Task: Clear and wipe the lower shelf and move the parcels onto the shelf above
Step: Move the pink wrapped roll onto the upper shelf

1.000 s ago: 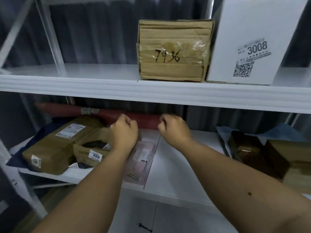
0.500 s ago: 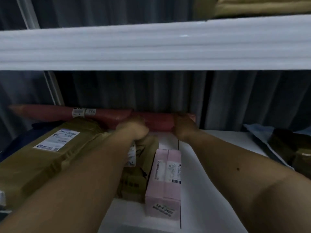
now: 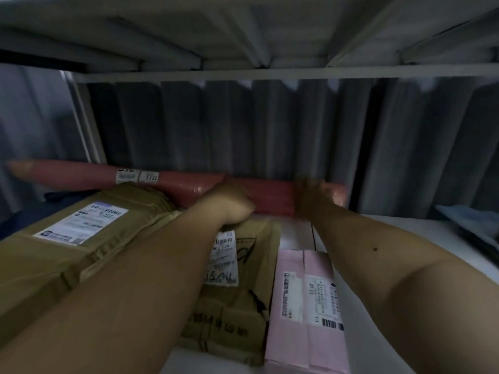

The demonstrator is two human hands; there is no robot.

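Note:
A long red tube parcel (image 3: 81, 175) lies along the back of the white lower shelf (image 3: 405, 238). My left hand (image 3: 229, 202) grips the tube near its middle. My right hand (image 3: 310, 198) grips it near its right end. In front of the tube lie a large brown taped parcel (image 3: 67, 238) at the left, a smaller brown box (image 3: 243, 306) under my left forearm, and a pink flat box (image 3: 305, 306) beside it. The underside of the shelf above (image 3: 243, 31) fills the top of the view.
A dark corrugated wall (image 3: 270, 125) closes the back. A white upright post (image 3: 83, 117) stands at the back left. A blue bag (image 3: 469, 220) lies at the right edge of the shelf. Bare shelf surface shows right of the pink box.
My head has dropped under the upper shelf and moved closer. Both hands have reached back from in front of the parcels and closed round the red tube.

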